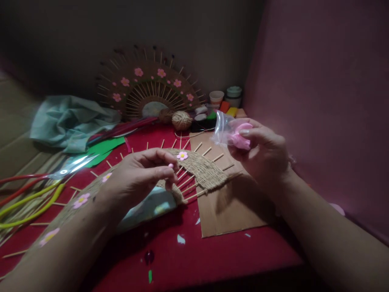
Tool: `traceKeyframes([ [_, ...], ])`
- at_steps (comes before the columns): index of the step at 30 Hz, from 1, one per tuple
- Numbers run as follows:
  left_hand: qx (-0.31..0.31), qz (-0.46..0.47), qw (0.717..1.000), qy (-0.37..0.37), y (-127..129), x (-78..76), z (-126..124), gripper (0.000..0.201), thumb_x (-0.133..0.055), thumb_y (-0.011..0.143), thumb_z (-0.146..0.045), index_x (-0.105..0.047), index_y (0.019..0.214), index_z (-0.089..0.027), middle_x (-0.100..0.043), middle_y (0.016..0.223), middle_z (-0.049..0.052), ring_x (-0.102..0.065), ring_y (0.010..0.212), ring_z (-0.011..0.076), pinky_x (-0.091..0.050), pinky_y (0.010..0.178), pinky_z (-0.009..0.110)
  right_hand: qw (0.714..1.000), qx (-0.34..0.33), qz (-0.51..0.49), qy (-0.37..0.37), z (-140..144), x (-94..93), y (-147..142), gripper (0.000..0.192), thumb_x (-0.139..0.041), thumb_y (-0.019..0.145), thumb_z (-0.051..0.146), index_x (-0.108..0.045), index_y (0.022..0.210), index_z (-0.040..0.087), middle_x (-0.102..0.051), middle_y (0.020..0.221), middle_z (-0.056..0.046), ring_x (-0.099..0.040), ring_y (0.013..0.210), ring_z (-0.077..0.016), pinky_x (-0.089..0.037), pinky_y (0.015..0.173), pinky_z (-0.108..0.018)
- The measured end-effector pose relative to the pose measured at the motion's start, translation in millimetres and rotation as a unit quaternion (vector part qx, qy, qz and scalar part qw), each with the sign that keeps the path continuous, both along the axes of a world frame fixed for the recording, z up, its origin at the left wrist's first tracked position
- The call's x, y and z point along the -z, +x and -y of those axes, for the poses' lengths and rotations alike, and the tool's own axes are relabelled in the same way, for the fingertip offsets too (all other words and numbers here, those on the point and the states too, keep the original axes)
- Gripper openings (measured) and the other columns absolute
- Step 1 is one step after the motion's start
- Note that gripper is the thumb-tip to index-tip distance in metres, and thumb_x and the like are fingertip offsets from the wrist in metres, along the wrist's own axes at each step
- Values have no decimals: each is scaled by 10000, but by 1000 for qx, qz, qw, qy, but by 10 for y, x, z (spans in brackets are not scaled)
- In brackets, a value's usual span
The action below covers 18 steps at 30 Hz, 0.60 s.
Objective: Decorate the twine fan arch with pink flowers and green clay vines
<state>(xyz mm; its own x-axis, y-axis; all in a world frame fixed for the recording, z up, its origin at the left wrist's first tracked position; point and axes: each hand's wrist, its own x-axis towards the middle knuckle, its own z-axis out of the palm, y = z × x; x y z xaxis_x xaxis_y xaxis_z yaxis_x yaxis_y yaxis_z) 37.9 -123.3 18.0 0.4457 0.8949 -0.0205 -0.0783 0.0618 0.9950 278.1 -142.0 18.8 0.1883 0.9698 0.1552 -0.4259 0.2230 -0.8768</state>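
Observation:
Between the thumb and fingertips of my left hand [142,172] is a small pink ball of clay [171,165]. My right hand [261,150], raised over the cardboard, grips a clear plastic bag [222,127] with a lump of pink modelling clay [241,137] in it. Below both hands lies a twine-woven stick fan [209,172], partly covered by my left hand and forearm. Pink flowers with yellow centres sit along its band, among them a flower [182,156] just beyond my left fingertips. Light blue patterned material [148,207] fills the fan's inner curve.
A finished-looking fan [152,87] stands against the back wall. Before it are a ball of twine [181,120], coloured clay blocks [232,112] and cups [216,97]. Scissors [63,173], green sheets [106,150] and a pale cloth [69,119] lie left. Cardboard [234,211] rests on the red table [188,259].

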Motion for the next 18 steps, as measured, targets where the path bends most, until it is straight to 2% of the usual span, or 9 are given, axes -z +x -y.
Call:
traceKeyframes([
  [3, -20, 8, 1000, 18, -6, 15, -25, 58, -737, 689, -155, -684, 711, -167, -612, 600, -23, -573, 463, 90, -484, 437, 203, 1000, 2, -6, -1, -7, -1, 5, 144, -586, 604, 195, -648, 734, 209, -548, 562, 27, -482, 474, -97, -301, 390, -225],
  [6, -30, -13, 999, 22, -15, 39, -44, 72, -720, 735, -215, -706, 792, -174, -609, 597, -19, -562, 482, 91, -482, 461, 212, 1000, 2, -20, 4, -16, -7, 12, 129, -591, 596, 195, -645, 712, 209, -550, 563, 26, -484, 481, -97, -305, 388, -222],
  [9, -29, -107, 993, 34, 19, 34, -63, 171, -726, 745, -248, -707, 895, -168, -652, 663, -1, -594, 556, 103, -505, 556, 233, 1000, 3, -31, 4, -14, -21, 16, 133, -589, 582, 190, -638, 705, 201, -538, 551, 28, -482, 475, -96, -304, 387, -218],
  [11, -16, -194, 978, 78, 89, 5, -74, 205, -716, 754, -274, -706, 924, -160, -669, 685, 7, -608, 597, 113, -504, 596, 238, 999, -2, -32, 8, -6, -33, 18, 140, -582, 580, 188, -633, 711, 196, -527, 545, 29, -479, 465, -95, -302, 387, -220],
  [14, 12, -307, 932, 190, 253, -38, -84, 215, -673, 768, -280, -706, 944, -160, -702, 755, 23, -635, 666, 138, -510, 647, 254, 999, -13, -31, 28, 5, -48, 24, 137, -565, 594, 190, -627, 716, 197, -509, 533, 35, -461, 443, -89, -300, 388, -225],
  [18, -8, -425, 833, 354, 460, 1, -126, 160, -611, 794, -216, -708, 907, -158, -713, 771, 40, -644, 676, 153, -490, 654, 264, 998, -16, -39, 36, -9, -45, 36, 123, -561, 595, 190, -622, 702, 200, -502, 508, 39, -451, 428, -87, -284, 375, -222],
])
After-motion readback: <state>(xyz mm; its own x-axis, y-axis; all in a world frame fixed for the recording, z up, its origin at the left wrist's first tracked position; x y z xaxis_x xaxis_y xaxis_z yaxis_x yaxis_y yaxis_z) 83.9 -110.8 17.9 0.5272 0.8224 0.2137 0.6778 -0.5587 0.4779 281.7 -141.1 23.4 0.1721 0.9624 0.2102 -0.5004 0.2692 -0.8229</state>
